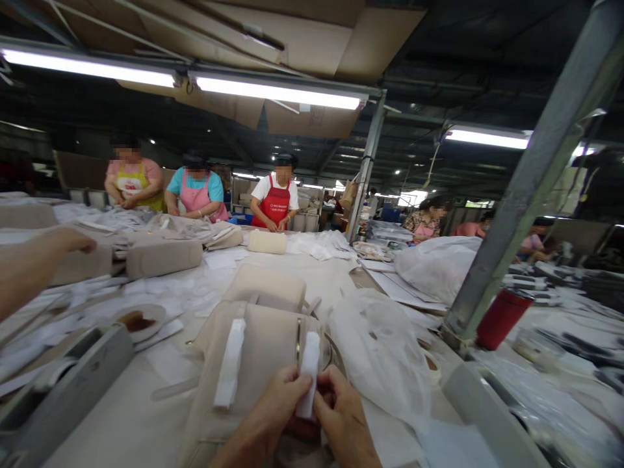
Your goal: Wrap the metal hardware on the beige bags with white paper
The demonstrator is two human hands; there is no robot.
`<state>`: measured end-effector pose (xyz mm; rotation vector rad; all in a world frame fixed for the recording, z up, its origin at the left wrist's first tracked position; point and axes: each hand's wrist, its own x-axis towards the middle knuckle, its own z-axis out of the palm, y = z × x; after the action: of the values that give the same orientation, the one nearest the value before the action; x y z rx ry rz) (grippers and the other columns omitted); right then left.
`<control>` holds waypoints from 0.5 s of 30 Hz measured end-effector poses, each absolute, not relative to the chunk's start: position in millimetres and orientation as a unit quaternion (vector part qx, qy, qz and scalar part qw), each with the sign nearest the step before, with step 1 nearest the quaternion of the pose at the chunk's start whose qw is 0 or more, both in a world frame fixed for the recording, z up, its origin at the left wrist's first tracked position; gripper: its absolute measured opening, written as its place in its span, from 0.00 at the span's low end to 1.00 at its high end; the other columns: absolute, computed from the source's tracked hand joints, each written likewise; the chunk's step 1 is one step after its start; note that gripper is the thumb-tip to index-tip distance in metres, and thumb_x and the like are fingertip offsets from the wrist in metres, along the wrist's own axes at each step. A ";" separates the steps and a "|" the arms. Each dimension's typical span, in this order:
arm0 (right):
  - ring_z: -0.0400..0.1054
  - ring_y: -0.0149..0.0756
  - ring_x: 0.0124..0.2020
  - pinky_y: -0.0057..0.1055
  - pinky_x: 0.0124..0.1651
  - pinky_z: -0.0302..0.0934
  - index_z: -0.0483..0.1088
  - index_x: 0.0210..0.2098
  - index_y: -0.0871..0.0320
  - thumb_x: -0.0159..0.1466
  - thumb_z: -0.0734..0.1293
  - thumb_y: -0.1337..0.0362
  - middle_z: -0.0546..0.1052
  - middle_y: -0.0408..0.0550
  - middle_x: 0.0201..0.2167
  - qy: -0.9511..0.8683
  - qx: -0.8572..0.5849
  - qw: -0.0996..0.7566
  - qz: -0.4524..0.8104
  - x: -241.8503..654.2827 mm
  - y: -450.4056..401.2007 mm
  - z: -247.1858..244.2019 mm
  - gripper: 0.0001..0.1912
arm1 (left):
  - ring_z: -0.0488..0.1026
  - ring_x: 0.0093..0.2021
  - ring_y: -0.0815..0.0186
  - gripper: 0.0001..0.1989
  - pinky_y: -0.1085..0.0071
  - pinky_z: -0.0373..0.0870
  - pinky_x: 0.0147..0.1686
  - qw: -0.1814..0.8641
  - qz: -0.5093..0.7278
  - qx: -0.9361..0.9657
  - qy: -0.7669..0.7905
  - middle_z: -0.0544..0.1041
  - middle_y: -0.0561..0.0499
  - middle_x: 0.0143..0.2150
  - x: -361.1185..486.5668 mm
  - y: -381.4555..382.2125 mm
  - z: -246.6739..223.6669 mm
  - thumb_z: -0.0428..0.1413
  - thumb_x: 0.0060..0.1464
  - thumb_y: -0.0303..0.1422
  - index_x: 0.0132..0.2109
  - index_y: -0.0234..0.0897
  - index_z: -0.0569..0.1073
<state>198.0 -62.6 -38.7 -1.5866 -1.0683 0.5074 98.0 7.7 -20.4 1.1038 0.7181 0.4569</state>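
Observation:
A beige bag (266, 364) lies on the table in front of me, with a white wrapped strip (230, 364) along its left part. On its right side, my left hand (275, 406) pinches the lower part of a second white strip (310, 364) between thumb and fingers. Pressed against that strip's right edge is my right hand (344, 413), its fingers curled. The undersides of both hands are hidden. Just behind this bag lies another beige bag (266, 286).
Crumpled clear plastic (380, 351) lies to the right, near a metal post (531, 188) and a red cup (502, 318). A dish of brown stuff (139, 322) stands left. Another person's arm (39, 266) reaches in from the left. Several people work beyond.

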 end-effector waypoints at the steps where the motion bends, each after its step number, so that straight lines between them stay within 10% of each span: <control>1: 0.63 0.35 0.25 0.31 0.28 0.57 0.67 0.27 0.57 0.56 0.64 0.59 0.72 0.44 0.23 -0.455 -0.665 0.549 0.222 198.0 -63.2 -38.2 0.08 | 0.73 0.27 0.64 0.28 0.69 0.71 0.23 0.755 0.221 0.516 0.338 0.77 0.46 0.31 99.2 7.1 -21.5 0.60 0.36 0.50 0.39 0.33 0.71; 15: 0.48 0.21 0.12 0.24 0.17 0.35 0.62 0.20 0.58 0.51 0.65 0.35 0.60 0.35 0.12 -0.297 -0.625 0.566 0.449 208.1 -43.4 -27.8 0.30 | 0.64 0.14 0.71 0.31 0.75 0.62 0.14 0.721 0.254 0.536 0.358 0.71 0.55 0.18 101.4 -1.2 -23.0 0.57 0.34 0.60 0.33 0.38 0.63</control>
<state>208.1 -43.4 -27.8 -1.4683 -0.6983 1.0545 101.4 -1.2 -23.0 1.1831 0.7920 0.5603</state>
